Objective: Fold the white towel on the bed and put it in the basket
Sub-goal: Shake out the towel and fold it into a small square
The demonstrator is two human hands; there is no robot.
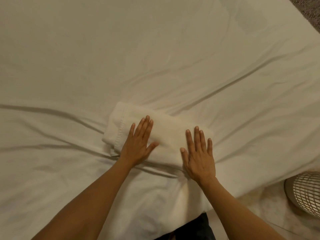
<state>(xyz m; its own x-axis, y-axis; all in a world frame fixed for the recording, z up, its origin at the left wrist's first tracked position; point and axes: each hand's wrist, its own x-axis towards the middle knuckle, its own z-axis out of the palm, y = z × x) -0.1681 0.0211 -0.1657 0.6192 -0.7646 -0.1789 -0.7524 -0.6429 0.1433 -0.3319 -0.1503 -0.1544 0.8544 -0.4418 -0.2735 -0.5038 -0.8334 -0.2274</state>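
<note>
The white towel (166, 134) lies folded into a thick, compact rectangle on the bed (155, 58), near its front edge. A stitched hem runs along the towel's left end. My left hand (138, 144) lies flat on the left half of the towel, fingers straight and pointing away from me. On the towel's right half rests my right hand (199, 156), also flat with its fingers spread. Both palms press down on the cloth. A wire basket (304, 193) stands on the floor at the lower right, only partly in view.
The bed sheet is pale and creased, with long wrinkles running out from the towel. Speckled floor (310, 11) shows past the bed's far right corner. Light carpet surrounds the basket at the lower right.
</note>
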